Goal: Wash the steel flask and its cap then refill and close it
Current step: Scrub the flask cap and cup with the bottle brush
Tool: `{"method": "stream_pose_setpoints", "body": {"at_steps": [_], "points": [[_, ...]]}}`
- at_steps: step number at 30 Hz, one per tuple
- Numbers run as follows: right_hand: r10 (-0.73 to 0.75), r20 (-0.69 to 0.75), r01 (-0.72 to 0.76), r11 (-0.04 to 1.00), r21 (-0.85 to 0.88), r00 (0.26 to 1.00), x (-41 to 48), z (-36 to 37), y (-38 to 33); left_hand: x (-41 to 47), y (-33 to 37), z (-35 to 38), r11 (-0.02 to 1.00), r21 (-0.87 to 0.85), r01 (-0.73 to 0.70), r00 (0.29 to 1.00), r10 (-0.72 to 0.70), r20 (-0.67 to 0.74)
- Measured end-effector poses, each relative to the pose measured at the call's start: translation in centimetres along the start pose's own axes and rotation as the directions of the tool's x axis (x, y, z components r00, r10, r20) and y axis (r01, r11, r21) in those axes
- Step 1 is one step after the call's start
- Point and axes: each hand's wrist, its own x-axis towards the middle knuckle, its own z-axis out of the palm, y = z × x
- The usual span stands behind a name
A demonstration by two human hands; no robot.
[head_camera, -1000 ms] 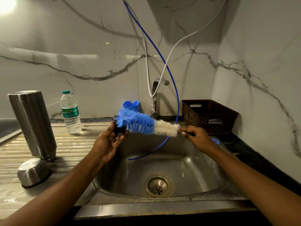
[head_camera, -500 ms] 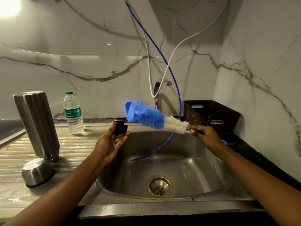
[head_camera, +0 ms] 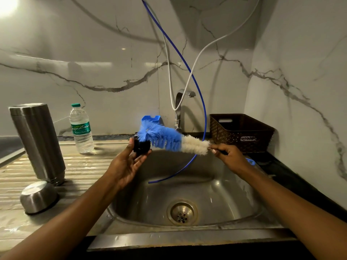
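Note:
The tall steel flask point(head_camera: 38, 141) stands upside down on the ribbed drainboard at the left. A steel cup-shaped lid point(head_camera: 38, 197) lies mouth down in front of it. My left hand point(head_camera: 127, 164) holds a small black inner cap point(head_camera: 141, 147) between thumb and fingers over the sink's left rim. My right hand point(head_camera: 228, 155) grips the dark handle of a blue and white bottle brush point(head_camera: 169, 140). The brush's blue tip lies on top of the black cap.
The steel sink point(head_camera: 187, 194) with its drain point(head_camera: 181, 212) lies below my hands. Behind it are the tap point(head_camera: 180, 107), a thin blue hose point(head_camera: 202, 113), a white hose, a blue holder point(head_camera: 150, 118), a brown basket point(head_camera: 241, 131) and a plastic water bottle point(head_camera: 81, 128).
The brush had lifted off the cap to the right half a second ago; now its blue tip is back down on the black cap in my left hand.

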Motion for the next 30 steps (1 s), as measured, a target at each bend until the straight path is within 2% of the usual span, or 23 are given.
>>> {"method": "stream_pose_setpoints", "body": {"at_steps": [5,9,14,18,24,30], "points": [[0.037,-0.007,-0.037,0.999,-0.008,0.999,0.0,-1.0,0.7,0.1,0.0,0.0,1.000,-0.008,0.029,0.997,-0.029,0.074],[0.022,0.021,-0.022,1.000,0.002,1.000,0.1,0.2,0.1,-0.2,0.0,-0.2,0.996,-0.052,0.076,0.995,-0.073,0.071],[0.027,0.007,-0.027,1.000,-0.006,1.000,0.0,-0.6,0.7,0.1,0.0,-0.1,1.000,0.013,0.019,0.997,-0.020,0.079],[0.041,-0.007,-0.041,0.999,-0.002,0.999,-0.1,-1.3,1.2,0.0,0.3,-0.1,0.999,-0.038,-0.013,0.996,0.016,0.084],[0.025,0.001,-0.025,0.999,0.048,1.000,-0.1,0.0,0.3,-0.1,0.2,0.1,0.999,-0.038,0.008,0.995,-0.004,0.102],[0.031,-0.010,-0.031,0.999,0.009,0.999,-0.2,-1.3,1.2,-0.2,0.3,-0.1,0.997,-0.068,0.034,0.994,-0.027,0.106]]}}
